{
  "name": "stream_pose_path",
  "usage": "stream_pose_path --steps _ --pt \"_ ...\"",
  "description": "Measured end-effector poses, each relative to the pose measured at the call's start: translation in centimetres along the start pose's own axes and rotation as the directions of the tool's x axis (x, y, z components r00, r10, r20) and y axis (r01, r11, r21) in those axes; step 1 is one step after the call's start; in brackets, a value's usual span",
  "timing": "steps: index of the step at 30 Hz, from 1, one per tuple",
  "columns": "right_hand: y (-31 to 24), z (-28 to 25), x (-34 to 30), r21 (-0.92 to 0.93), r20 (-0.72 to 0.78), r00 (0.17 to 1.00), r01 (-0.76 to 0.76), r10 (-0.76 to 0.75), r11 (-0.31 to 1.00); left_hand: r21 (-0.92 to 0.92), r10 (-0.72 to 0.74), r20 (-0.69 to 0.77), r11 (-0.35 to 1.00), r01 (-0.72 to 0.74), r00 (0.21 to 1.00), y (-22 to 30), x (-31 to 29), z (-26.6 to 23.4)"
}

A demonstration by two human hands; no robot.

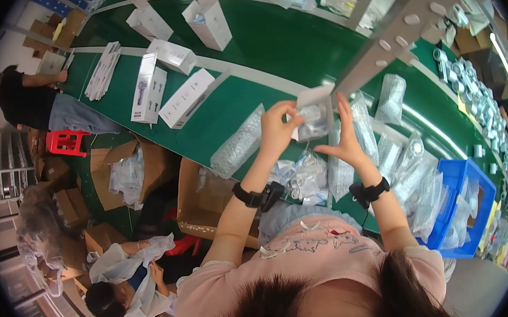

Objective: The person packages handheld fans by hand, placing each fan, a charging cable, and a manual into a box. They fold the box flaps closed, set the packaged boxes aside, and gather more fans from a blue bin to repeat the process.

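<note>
Clear plastic (312,118) inside white box (315,96)

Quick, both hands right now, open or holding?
Left hand: fingers curled at the white box; grip unclear.
Right hand: open, fingers spread beside it.

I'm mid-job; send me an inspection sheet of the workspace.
Surface: green worktop, partly covered.
Job's things: open white box, clear-wrapped item inside.
Clutter: bubble-wrapped packs left and right, bagged parts nearer, other white boxes at left, blue bin at right.
Hands: left hand curled at the box's left side, grip unclear; right hand open at its right.
Cables: thin dark strand below the right wristband, perhaps a cord.
Surroundings: two other people, red stool, open cartons at left.
</note>
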State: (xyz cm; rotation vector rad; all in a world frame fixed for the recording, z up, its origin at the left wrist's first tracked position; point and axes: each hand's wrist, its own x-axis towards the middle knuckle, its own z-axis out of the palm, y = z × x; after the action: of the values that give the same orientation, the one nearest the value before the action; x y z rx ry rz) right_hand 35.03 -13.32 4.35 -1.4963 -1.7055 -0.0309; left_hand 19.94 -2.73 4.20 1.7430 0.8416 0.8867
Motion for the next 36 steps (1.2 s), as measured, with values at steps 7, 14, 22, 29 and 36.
stream_pose_path --steps 7,14,22,29,36 --pt "-1.9 1.2 3.2 0.521 0.062 0.868 -0.449 0.493 0.726 -0.481 -0.15 -0.091 0.872 0.088 0.984 2.0 2.9 -6.7" --pt "2.4 8.1 17.3 0.741 -0.012 0.808 -0.388 0.589 0.548 0.787 0.083 -0.554 0.376 0.489 0.828 -11.5 11.0 -30.6" --pt "13.5 18.3 22.9 0.267 -0.261 0.863 -0.366 0.432 0.892 0.725 -0.477 -0.465 0.277 0.63 0.746 -16.4 8.3 -31.1" --pt "11.2 18.3 21.1 -0.108 -0.408 0.893 -0.252 0.188 0.962 0.766 -0.474 -0.417 0.275 0.581 0.775 -12.4 0.8 -23.2" --pt "0.4 19.4 18.5 0.088 0.367 0.865 0.335 -0.343 0.938 0.787 -0.686 -0.09 0.396 0.473 0.722 -8.2 2.1 -21.4"
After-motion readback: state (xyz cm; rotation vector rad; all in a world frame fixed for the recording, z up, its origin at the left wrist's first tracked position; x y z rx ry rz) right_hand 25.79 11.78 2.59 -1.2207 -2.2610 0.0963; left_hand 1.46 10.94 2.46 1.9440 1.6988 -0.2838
